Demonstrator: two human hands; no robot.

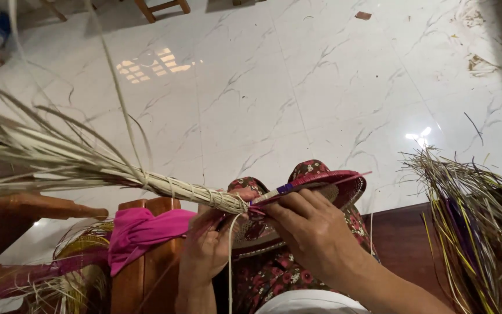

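Basket (326, 186) rests rim-up on your lap, steadied for coiling. Right hand (309, 232) pinches its rim at the fresh stitch. Left hand (207, 244), left of basket, grips the bound bundle (193, 191), feeding it in.

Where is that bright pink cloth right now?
In the head view, the pink cloth lies low on the left, draped over a wooden chair back, just left of the person's left hand and below the bound straw bundle.
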